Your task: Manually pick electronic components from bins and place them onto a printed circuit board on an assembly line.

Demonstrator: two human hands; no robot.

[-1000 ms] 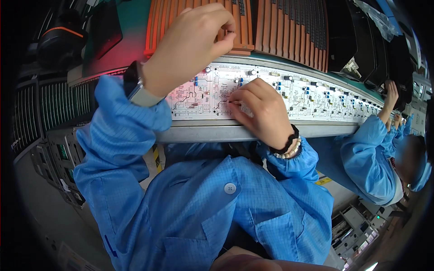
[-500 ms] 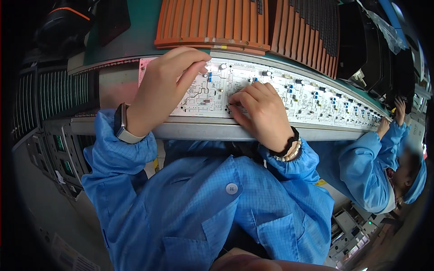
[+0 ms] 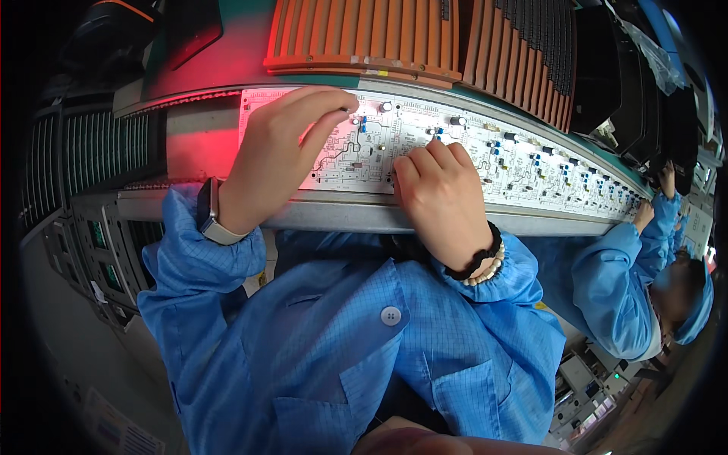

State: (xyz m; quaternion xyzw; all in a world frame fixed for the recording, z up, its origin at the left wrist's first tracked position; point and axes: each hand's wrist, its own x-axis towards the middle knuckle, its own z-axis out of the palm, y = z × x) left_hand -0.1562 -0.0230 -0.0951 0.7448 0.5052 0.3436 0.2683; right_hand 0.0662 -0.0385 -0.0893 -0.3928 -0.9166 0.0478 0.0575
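Observation:
A row of white circuit boards (image 3: 371, 163) runs along a rail in front of me, fitted with small blue, black and silver parts. Over the left part of the nearest board is my left hand (image 3: 284, 148), its thumb and forefinger pinched around a tiny dark component (image 3: 346, 111). That component is too small to identify. My right hand (image 3: 444, 193) rests low over the boards, near the front rail, with fingers curled in and knuckles up. Its fingertips are partly hidden, and I cannot see what they hold, if anything. A silver-topped capacitor (image 3: 385, 107) stands upright between the hands, toward the back.
Orange slotted trays (image 3: 364, 38) stand behind the boards, the right-hand one (image 3: 516, 64) holding rows of black parts. A metal rail (image 3: 341, 214) borders the near side. To the right, a co-worker in a blue sleeve (image 3: 610, 262) works along the same line. A dark slatted rack (image 3: 98, 152) stands left.
Red light now falls over the left board and the green mat. My right hand's fingers have curled in more and its knuckles have turned up. The left hand keeps its pinch, nearly still.

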